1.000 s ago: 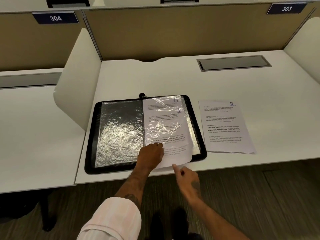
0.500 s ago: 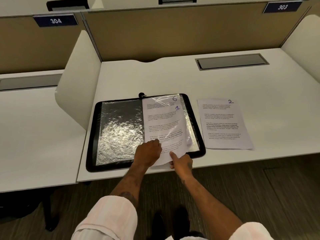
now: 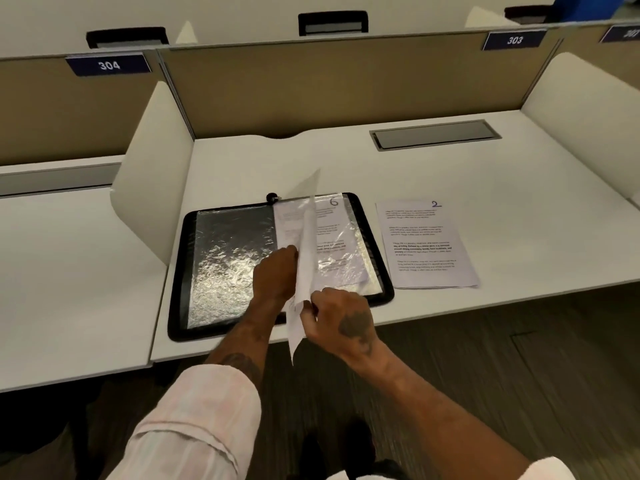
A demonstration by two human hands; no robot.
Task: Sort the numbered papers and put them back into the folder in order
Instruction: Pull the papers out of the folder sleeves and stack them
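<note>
Pinched at its near edge by the right grip [image 3: 343, 317] over the open folder [image 3: 178, 271] on the counter [image 3: 450, 174], the sheet [image 3: 306, 237] should be lifted gently, the sleeve [image 3: 343, 244] steadied under the left grip [image 3: 275, 275], closure unclear.

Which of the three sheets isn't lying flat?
The sheet in the right hand, tilted up edge-on over the folder. Sheet 6 lies flat in the folder; sheet 2 flat on the desk.

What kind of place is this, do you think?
Probably a library or study hall: white desks split by partitions, numbered seat plates like 303, and a covered cable hatch.
</note>
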